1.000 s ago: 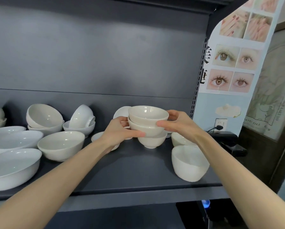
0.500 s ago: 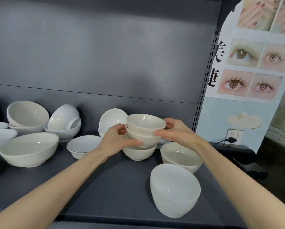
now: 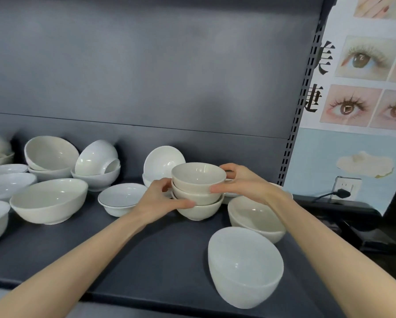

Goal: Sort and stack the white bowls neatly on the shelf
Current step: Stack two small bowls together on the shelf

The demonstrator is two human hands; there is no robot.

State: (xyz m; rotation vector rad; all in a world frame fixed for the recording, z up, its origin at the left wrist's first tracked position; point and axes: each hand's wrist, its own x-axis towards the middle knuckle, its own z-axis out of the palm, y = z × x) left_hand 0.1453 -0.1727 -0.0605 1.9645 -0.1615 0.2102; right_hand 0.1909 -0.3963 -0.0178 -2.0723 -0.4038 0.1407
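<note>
Left grip [image 3: 160, 203] and right grip [image 3: 245, 184] curl round my stack of three white bowls [image 3: 199, 180] on the shelf [image 3: 165, 260], toward its back edge

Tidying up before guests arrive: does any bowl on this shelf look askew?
Yes. The front-right bowl lies tipped near the shelf edge; a back-left bowl leans sideways inside a lower bowl; a rear bowl tilts steeply behind the held stack.

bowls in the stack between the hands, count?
3, nested: top bowl, middle bowl, bottom bowl on the shelf. Left hand and right hand hide part of the sides.
</note>
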